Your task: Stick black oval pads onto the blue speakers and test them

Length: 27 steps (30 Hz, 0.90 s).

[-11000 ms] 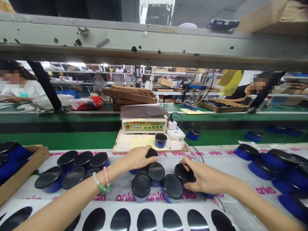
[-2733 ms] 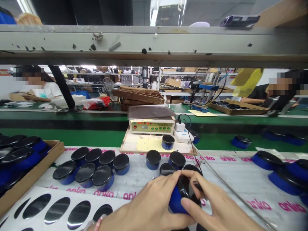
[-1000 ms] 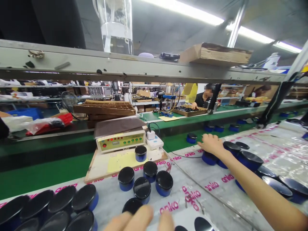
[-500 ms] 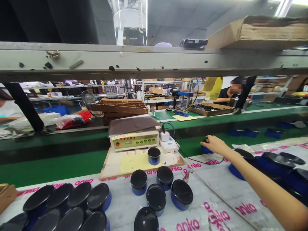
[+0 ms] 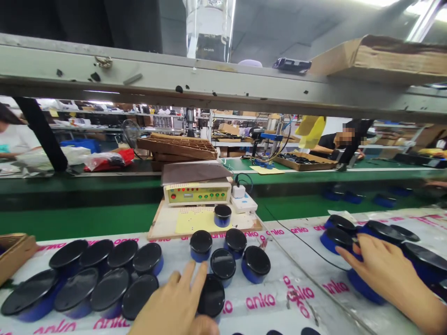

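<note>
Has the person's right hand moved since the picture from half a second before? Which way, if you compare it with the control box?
Yes. The right hand has moved nearer the person and further right of the control box, and now lies over a blue container.

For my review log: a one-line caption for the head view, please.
Left hand beside a black-lidded blue container, right hand on another container.

A cluster of jars (image 5: 104,284) sits on the left of the belt (image 5: 275,307), a smaller group (image 5: 226,260) in the middle, and more jars (image 5: 380,237) on the right. Behind them, another jar (image 5: 222,216) stands on a board (image 5: 251,224), before a control box (image 5: 197,193).
</note>
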Each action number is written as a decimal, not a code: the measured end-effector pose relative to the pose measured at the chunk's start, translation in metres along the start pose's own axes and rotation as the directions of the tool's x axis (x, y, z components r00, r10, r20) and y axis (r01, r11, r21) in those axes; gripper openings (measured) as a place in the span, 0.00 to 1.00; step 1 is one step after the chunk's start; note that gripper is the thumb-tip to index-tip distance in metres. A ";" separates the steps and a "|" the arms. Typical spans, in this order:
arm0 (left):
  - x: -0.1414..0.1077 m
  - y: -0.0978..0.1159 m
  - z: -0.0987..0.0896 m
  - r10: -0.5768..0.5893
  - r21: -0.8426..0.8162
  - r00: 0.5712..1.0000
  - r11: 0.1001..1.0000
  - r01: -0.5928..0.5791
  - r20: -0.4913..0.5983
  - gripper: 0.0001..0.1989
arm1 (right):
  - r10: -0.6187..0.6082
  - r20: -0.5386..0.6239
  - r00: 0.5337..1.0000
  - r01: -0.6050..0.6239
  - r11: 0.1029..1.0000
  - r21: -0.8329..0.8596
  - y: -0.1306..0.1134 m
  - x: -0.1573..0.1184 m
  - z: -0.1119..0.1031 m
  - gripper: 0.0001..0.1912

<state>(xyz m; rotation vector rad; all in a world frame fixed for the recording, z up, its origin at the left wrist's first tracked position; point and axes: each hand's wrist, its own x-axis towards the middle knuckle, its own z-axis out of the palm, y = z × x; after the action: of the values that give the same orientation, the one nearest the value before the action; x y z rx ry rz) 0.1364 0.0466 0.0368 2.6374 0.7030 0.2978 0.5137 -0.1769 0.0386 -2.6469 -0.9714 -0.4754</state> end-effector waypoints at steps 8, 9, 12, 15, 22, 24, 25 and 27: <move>0.022 0.056 0.005 0.027 -0.027 0.977 0.999 -0.021 0.214 0.31 | -0.582 0.350 0.734 0.357 0.770 0.529 -0.140 -0.030 -0.007 0.12; 0.026 0.062 0.014 0.092 -0.023 0.975 0.996 -0.089 0.204 0.34 | -0.608 0.354 0.711 0.375 0.753 0.540 -0.148 -0.032 -0.002 0.10; 0.041 0.072 0.046 0.264 0.035 0.959 0.962 -0.269 0.101 0.37 | -0.598 0.341 0.726 0.394 0.767 0.507 -0.156 -0.025 0.012 0.10; 0.053 0.070 0.060 0.339 0.022 0.941 0.940 -0.339 0.010 0.35 | -0.548 0.315 0.775 0.388 0.806 0.447 -0.147 -0.012 0.022 0.10; 0.059 0.030 0.005 -0.073 0.049 0.990 0.996 0.068 0.117 0.31 | -0.589 0.340 0.733 0.444 0.793 0.417 -0.141 0.002 0.014 0.08; 0.065 0.019 -0.007 -0.138 0.042 0.975 0.990 0.133 0.176 0.37 | -0.633 0.338 0.697 0.480 0.761 0.436 -0.157 0.006 0.010 0.07; 0.068 0.013 -0.010 -0.135 0.033 0.969 0.991 0.131 0.206 0.39 | -0.653 0.340 0.677 0.496 0.746 0.445 -0.167 0.009 0.009 0.07; 0.074 0.004 -0.010 -0.123 0.021 0.957 0.992 0.121 0.264 0.43 | -0.680 0.362 0.638 0.518 0.727 0.452 -0.189 0.015 0.010 0.08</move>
<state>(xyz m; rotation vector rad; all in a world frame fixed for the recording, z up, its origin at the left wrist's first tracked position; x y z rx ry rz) 0.1981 0.0843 0.0556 2.5577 0.7707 -0.0917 0.4015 -0.0263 0.0631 -2.1145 -1.9522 0.2842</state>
